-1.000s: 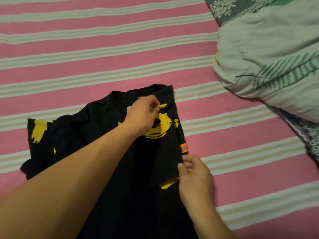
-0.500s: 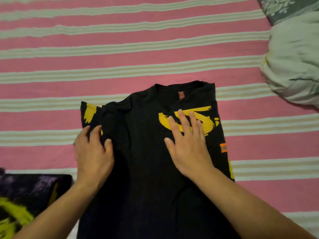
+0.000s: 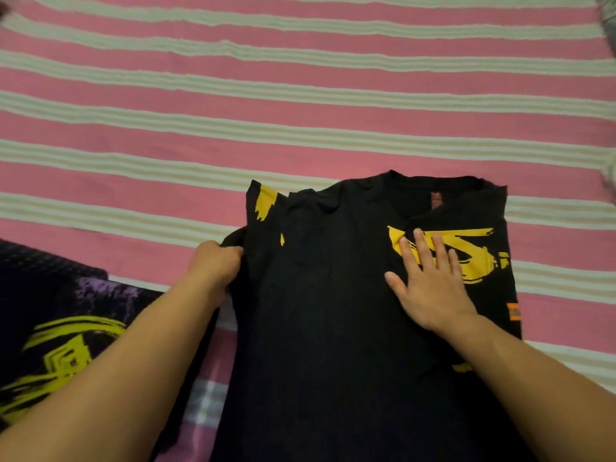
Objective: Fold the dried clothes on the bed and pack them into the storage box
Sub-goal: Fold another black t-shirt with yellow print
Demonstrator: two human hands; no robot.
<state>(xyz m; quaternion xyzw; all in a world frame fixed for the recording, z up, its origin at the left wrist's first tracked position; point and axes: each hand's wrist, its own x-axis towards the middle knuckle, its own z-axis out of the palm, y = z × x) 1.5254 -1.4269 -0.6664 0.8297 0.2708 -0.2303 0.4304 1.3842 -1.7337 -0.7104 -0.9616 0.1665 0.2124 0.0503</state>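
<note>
A black T-shirt with yellow print (image 3: 333,295) lies flat on the bed, collar away from me, its right side folded in. My left hand (image 3: 215,265) grips the shirt's left edge just below the sleeve, fingers curled into the cloth. My right hand (image 3: 430,281) lies flat with straight, spread fingers on the yellow print at the chest, pressing the shirt down. No storage box is in view.
The pink and cream striped bedsheet (image 3: 300,111) stretches beyond the shirt. Another dark garment with yellow and purple print (image 3: 56,328) lies at the near left. A sliver of pale bedding (image 3: 608,35) shows at the far right edge.
My left hand slid from lying flat on the shirt to its left edge and took hold of the cloth. The right hand stays flat on the print. The view shifted left.
</note>
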